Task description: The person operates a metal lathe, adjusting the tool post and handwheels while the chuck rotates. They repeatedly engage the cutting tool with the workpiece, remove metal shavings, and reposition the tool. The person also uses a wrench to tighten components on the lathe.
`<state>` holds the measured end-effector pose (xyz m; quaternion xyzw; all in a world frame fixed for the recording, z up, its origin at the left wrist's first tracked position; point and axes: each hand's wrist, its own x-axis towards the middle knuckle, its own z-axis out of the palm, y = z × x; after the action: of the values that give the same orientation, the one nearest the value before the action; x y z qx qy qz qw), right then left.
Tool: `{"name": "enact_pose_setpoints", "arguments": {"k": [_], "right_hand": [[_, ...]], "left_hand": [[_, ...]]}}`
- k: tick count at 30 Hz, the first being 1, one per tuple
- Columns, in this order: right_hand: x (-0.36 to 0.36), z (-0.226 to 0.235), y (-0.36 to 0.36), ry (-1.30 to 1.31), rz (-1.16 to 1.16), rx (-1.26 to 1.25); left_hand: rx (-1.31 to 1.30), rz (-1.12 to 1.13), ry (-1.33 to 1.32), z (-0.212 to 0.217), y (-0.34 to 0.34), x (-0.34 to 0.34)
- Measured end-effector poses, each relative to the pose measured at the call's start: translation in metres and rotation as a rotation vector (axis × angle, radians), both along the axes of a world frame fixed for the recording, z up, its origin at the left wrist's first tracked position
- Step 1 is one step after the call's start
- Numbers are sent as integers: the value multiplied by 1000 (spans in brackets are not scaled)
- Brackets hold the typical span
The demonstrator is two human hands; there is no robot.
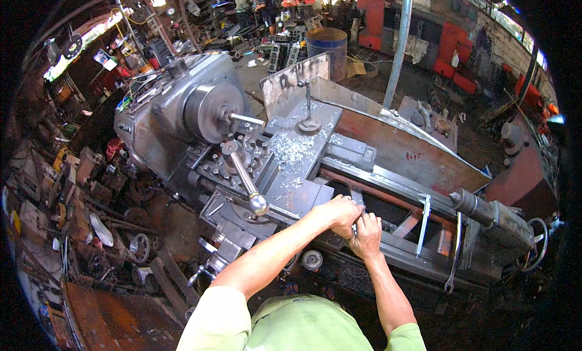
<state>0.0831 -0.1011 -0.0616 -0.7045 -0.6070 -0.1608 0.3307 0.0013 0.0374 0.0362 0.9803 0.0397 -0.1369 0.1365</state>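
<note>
Steel lathe bed (pixel 388 181), chips scattered over the carriage (pixel 297 151). Both hands meet at the near bed edge: left hand (pixel 339 214) closed over a small metal tool (pixel 357 198), probably a wrench or key, partly hidden; right hand (pixel 367 234) clenched just below, touching it. Tool sits right of the ball-ended lever (pixel 245 181), left of the tailstock (pixel 491 214). Best kept seated square and turned steadily, knuckles clear of chips and bed edges.

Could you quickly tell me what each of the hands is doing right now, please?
Left hand: closed, gripping a small metal part at the lathe carriage.
Right hand: closed on the same small metal part, just below the left hand.
</note>
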Motion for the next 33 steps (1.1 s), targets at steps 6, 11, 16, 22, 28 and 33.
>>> {"name": "enact_pose_setpoints", "arguments": {"k": [6,11,16,22,28,33], "right_hand": [[3,-2,2,66,23,-62],[-2,-1,3,238,4,-81],[-3,11,-1,464,-51,-255],[-3,25,1,606,-105,-457],[-3,36,1,781,-54,-499],[-5,48,1,918,-43,-556]], "left_hand": [[-9,269,-373,-13,-32,-39],[250,445,-661,-44,-85,-66],[411,441,-696,-70,-91,-66],[482,389,-748,-80,-74,-56],[519,390,-783,-78,-65,-44],[517,374,-706,-66,-57,-34]]}}
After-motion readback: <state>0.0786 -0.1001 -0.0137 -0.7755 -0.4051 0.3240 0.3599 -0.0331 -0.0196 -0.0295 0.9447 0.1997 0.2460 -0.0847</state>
